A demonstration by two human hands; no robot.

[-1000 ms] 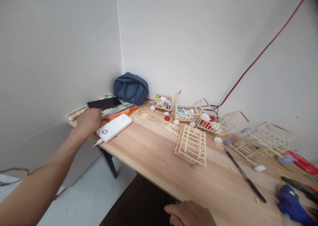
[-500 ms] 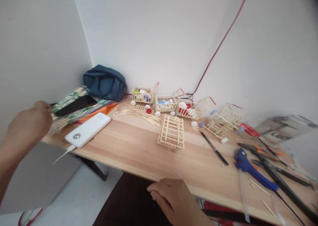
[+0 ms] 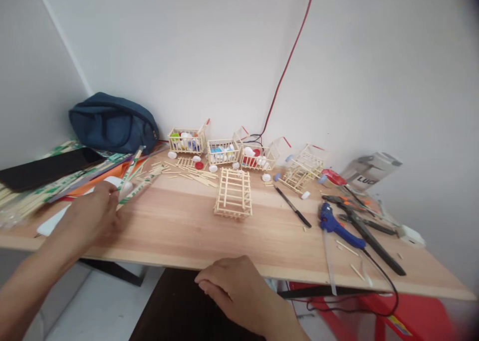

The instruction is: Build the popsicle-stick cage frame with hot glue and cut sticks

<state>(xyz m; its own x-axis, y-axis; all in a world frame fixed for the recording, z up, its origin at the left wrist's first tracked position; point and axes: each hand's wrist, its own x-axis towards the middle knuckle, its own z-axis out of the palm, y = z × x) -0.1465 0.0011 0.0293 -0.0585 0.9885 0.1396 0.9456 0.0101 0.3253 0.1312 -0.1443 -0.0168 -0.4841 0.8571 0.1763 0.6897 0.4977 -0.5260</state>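
My left hand (image 3: pixel 92 213) is over the left part of the wooden table (image 3: pixel 187 231), fingers closed on a few paper-wrapped chopstick packets (image 3: pixel 135 178) that stick out up and to the right. It covers most of a white power bank (image 3: pixel 48 225). My right hand (image 3: pixel 234 286) rests at the table's front edge, fingers curled down, nothing seen in it. A flat frame of wooden sticks (image 3: pixel 234 193) lies in the middle of the table, apart from both hands.
A blue pouch (image 3: pixel 112 124), a black phone (image 3: pixel 45 166) on a stack of packets, small stick carts with bottle caps (image 3: pixel 224 151), loose sticks, a black pen (image 3: pixel 292 207), a blue glue gun (image 3: pixel 339 226), pliers (image 3: pixel 359 226) and a red wire on the wall.
The view has swung right. My left hand left the stack by the phone and came in over the power bank, now gripping chopstick packets. My right hand stayed at the front edge.
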